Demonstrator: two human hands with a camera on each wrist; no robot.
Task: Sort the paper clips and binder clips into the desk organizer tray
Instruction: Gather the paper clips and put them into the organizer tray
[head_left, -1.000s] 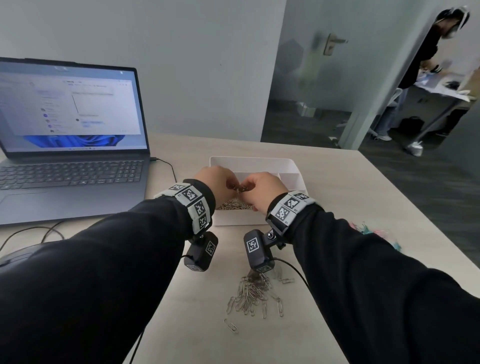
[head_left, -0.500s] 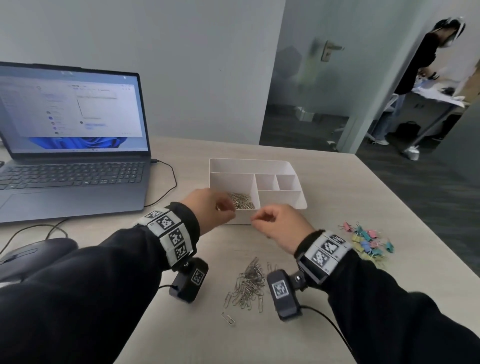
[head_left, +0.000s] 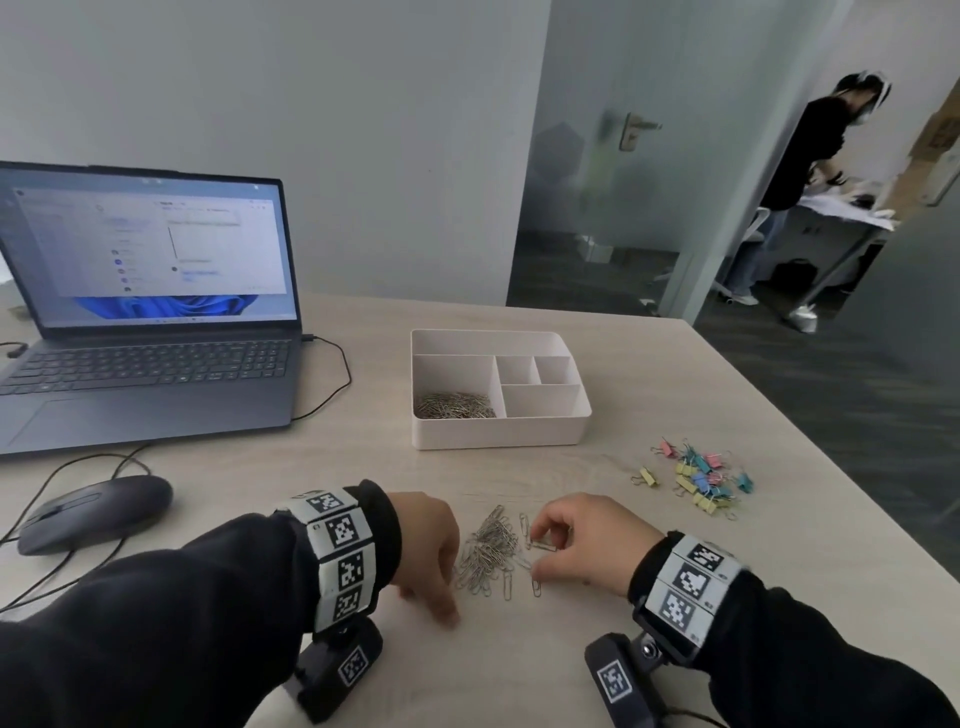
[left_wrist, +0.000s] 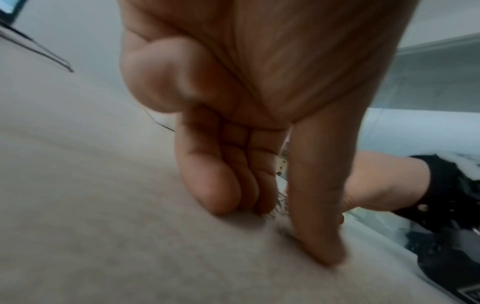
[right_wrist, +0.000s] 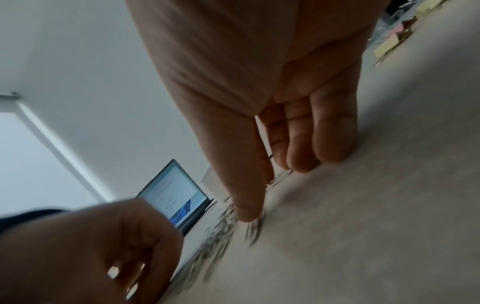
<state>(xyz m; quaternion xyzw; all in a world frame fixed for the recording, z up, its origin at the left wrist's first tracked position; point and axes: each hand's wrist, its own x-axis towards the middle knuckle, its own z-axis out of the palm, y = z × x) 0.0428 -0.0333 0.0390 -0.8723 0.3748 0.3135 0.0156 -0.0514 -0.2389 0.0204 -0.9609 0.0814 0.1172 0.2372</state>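
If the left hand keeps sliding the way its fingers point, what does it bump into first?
Probably the loose paper clips. The left hand sits at the pile's left edge, fingertips down on the table, pointing toward it. How near they are is unclear.

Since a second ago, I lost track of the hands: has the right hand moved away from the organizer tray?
Yes. The right hand has drawn back from over the tray toward the person, and now sits at the loose paper clips on the table.
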